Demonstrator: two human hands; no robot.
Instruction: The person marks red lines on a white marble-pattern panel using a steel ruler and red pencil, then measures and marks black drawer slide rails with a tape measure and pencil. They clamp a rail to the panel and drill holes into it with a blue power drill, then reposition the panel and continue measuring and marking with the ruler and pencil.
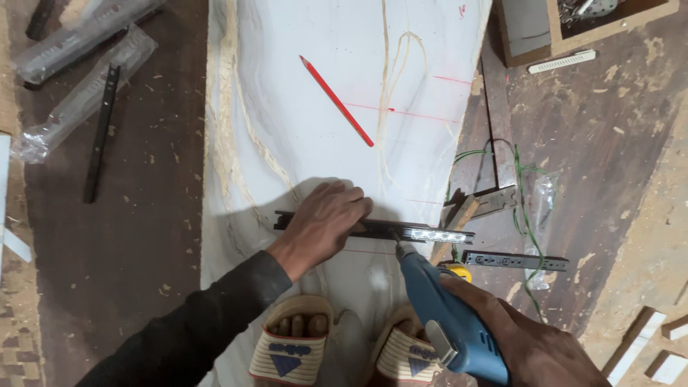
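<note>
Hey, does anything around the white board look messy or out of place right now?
Yes. Sawdust and wood chips litter the dark floor, a loose green wire tangles beside the white board, and the red pencil lies askew across its marked lines.

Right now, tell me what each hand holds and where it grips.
Right hand grips the blue power drill around its body. Left hand presses down on the middle of the black drawer slide, pinning it to the white board.

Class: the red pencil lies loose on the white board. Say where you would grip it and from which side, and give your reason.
Pinch the red pencil at mid-shaft from above, fingers closing across its width. It lies flat and slanted on the white board, with bare board on both long sides and nothing touching it. The ends are narrow, and the middle probably balances best.
</note>
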